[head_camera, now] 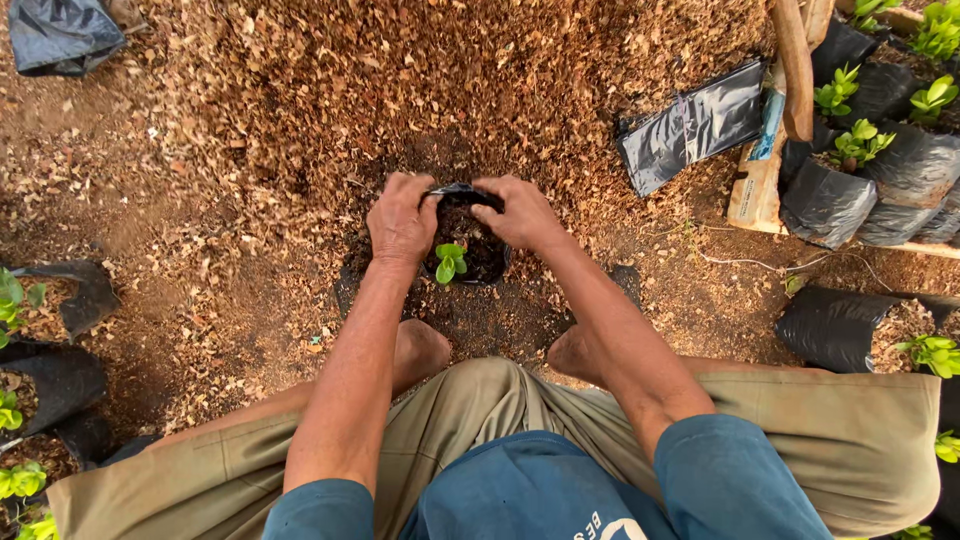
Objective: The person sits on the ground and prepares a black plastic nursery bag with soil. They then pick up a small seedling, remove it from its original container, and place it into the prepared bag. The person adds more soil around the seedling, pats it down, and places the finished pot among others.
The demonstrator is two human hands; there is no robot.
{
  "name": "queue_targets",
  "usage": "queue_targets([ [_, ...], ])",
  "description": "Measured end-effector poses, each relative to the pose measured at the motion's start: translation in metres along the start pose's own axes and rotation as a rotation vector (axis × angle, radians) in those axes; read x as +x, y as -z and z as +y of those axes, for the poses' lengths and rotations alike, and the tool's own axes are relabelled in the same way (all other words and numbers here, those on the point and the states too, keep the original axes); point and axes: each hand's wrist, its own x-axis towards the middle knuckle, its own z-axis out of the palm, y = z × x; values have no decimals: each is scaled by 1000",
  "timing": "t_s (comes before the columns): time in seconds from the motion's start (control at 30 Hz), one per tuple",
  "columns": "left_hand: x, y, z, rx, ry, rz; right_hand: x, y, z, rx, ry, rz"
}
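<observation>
Far to my left a few filled black nursery bags (60, 375) sit along the edge of the ground, each with a small green seedling (12, 295), set out of my way so my arms can move freely. My left hand (402, 222) is curled over the left rim of the small black grow bag (468, 240) in front of me, fingers closed on the thin plastic and knuckles up, holding that side open and steady so the soft bag does not slump. The bag stands upright on a dark patch of soil in the middle of the dry leaf litter (330, 90), just beyond my bare feet (420, 350), close enough that I can work it from a crouch. In it a young seedling (450, 262) with a few round green leaves stands near the front edge, dark soil around it. My right hand (520, 212) grips the opposite rim the same way, closed on the plastic. Further right an empty flattened black bag (690, 125) lies on the litter within reach, and past it a crowded row of planted bags (860, 170) leans together, propping one another up beside a wooden handle (795, 65)
</observation>
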Motion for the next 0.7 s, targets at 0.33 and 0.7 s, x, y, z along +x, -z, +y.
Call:
queue_targets([
  [0.33,-28,38,11,65,617,-438,13,-28,-16,-90,-225,-141],
  [0.7,-46,12,1,202,681,-462,22,-10,-4,-53,-402,-377],
])
